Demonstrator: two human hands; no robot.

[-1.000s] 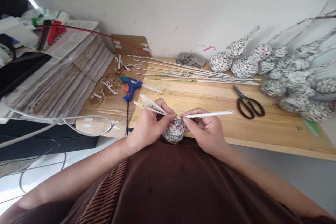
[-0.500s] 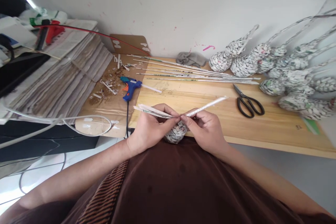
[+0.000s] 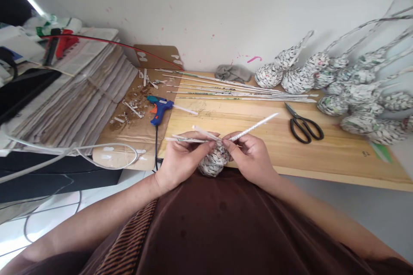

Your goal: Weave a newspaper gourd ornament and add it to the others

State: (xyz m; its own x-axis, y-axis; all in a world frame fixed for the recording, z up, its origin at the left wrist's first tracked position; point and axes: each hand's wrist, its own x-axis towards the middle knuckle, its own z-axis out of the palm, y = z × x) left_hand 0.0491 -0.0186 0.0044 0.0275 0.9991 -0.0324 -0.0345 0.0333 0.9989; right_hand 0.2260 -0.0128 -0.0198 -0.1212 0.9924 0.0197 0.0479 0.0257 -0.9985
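Observation:
A small woven newspaper gourd (image 3: 211, 165) sits close against the brown clothing, between both hands at the table's front edge. My left hand (image 3: 182, 154) is closed, thumb and fingers pinching the gourd's top, where rolled paper strips stick out to the left. One pale paper strip (image 3: 204, 132) slants up from the top. My right hand (image 3: 251, 154) is closed too, pinching the base of a white paper strip (image 3: 254, 126) that points up and right. The fingertips nearly meet at the weave and partly cover it.
Behind the hands lie loose rolled paper sticks (image 3: 238, 90). Black-handled scissors (image 3: 303, 126) rest at right, near several finished paper gourds (image 3: 298, 79). A blue glue gun (image 3: 160, 109) lies on cardboard at left, beside paper scraps and a newspaper stack (image 3: 93, 86).
The gourd has turned and tilted, so more of its woven side shows. One pale strip has swung from the left bundle to point more upward. Both hands stay pinched at its top.

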